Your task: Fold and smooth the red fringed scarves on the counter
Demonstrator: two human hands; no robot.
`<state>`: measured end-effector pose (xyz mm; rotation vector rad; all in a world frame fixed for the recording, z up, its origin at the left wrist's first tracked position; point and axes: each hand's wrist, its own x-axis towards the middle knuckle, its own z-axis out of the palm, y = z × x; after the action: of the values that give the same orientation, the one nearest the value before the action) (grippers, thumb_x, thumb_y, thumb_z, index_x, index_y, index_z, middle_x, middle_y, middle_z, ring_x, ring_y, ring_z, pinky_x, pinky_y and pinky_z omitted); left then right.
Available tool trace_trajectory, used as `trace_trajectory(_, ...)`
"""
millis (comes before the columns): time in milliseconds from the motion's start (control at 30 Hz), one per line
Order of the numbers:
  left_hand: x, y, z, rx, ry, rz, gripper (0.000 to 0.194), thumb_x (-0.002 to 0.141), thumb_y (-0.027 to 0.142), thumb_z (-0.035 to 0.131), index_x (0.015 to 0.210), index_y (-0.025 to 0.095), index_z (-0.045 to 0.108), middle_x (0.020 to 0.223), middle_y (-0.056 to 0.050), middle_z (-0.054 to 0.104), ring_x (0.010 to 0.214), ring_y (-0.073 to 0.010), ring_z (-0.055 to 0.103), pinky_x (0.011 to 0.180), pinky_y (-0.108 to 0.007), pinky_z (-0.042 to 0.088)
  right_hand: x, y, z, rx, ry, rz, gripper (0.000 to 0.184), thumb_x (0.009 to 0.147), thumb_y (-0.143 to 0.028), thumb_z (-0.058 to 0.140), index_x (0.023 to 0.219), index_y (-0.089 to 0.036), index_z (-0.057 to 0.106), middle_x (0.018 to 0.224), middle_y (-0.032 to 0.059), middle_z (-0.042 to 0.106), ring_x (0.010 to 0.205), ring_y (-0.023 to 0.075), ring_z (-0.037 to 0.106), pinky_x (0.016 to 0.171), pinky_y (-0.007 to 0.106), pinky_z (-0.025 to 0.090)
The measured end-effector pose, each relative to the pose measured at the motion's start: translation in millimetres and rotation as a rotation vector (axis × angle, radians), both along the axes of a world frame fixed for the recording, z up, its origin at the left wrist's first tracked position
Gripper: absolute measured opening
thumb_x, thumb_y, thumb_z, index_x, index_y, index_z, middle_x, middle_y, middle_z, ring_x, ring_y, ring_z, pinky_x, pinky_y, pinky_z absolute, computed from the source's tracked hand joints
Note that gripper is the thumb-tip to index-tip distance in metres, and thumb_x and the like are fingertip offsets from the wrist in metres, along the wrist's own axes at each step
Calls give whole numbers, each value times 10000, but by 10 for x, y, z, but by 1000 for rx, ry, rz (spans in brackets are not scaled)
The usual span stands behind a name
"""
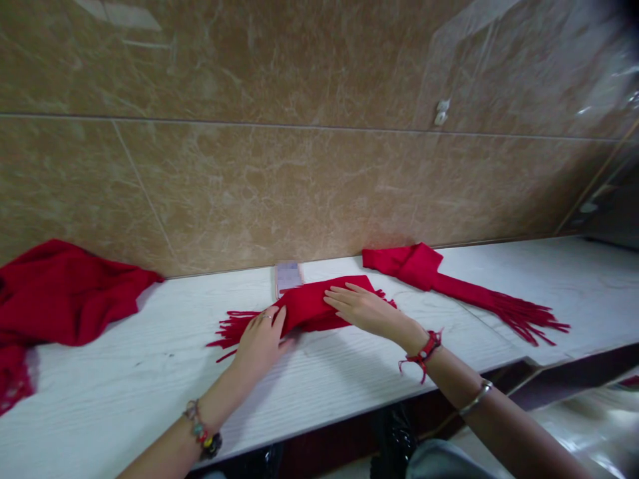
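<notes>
A crumpled red cloth (70,293) sits at left. The left hand (260,344) lies over the folded red fringed scarf (305,305) on the tabletop (160,386) — I can't tell if its fingers (280,322) pinch. The right hand (367,313) presses flat, fingers straight — pushing crooked could make the folds slip.

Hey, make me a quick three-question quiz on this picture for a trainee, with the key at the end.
1. What are the left hand and right hand both touching?
A) The tiled wall
B) The middle red cloth
C) The crumpled cloth

2. True or false: on the right arm, the red bracelet sits nearer the hand than the silver bangle.

3. Fill in: the crumpled red cloth lies toward the person's ____ side.

Key: 1. B; 2. True; 3. left
</notes>
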<state>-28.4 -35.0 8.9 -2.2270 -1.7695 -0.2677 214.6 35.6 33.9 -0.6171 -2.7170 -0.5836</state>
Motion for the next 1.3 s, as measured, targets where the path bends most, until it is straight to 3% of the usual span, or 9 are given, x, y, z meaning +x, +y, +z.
trace_trajectory(133,-34,19,43,73,103,23,393,783,63,406,1152,150,509,1051,-117,589,816,-214,617,693,-332,502,-4,-36,5,-12,33,10,354,866,-200,427,1207,-132,491,1247,103,505,1163,207,448,965,411,375)
trace_trajectory(400,-206,70,260,252,152,-69,334,806,51,396,1074,133,577,788,-92,671,712,-216,634,683,-342,502,43,-25,3,58,4,-1,353,836,-73,424,1181,-79,498,1201,137,541,1117,217,492,939,376,413)
trace_trajectory(467,-218,101,345,285,147,-68,298,819,75,392,1021,143,601,781,-96,671,702,-219,633,670,-345,501,51,-30,15,58,25,-18,357,832,-52,412,1178,-77,496,1185,139,552,1106,211,503,927,365,427)
trace_trajectory(567,-244,158,427,344,84,-110,298,826,76,369,990,148,607,927,-121,658,839,-225,623,753,-357,486,70,-44,26,57,75,-30,368,836,-40,386,1190,-86,478,1178,146,556,1105,206,503,912,366,440)
trace_trajectory(667,-276,198,381,338,57,-173,312,822,57,352,992,145,599,993,-132,638,954,-226,588,815,-364,466,95,-62,23,42,117,-14,371,846,-52,376,1203,-107,462,1170,142,561,1108,204,501,895,369,452)
trace_trajectory(800,-274,185,206,231,141,-209,270,803,42,377,916,146,600,915,-106,639,876,-212,598,745,-338,488,122,-87,2,50,142,21,293,862,-76,369,1116,-95,513,1088,142,601,1054,211,535,873,366,459)
trace_trajectory(933,-217,171,97,261,112,-216,248,803,98,437,1008,159,564,969,-95,605,874,-202,576,741,-328,480,118,-101,-24,60,159,17,243,885,-112,344,990,-126,562,1013,125,610,957,202,564,834,373,463)
trace_trajectory(1100,-180,206,77,301,150,-329,275,827,80,394,1019,160,573,883,-77,622,846,-192,576,729,-327,459,79,-108,-19,98,206,-35,235,895,-141,341,892,-131,576,920,103,595,857,187,548,784,341,452)
trace_trajectory(1300,-210,177,103,234,179,-325,323,802,35,374,981,159,612,872,-90,630,845,-197,576,742,-350,449,74,-140,-40,108,125,-18,235,886,-116,354,822,-137,579,830,80,573,798,178,521,746,328,431)
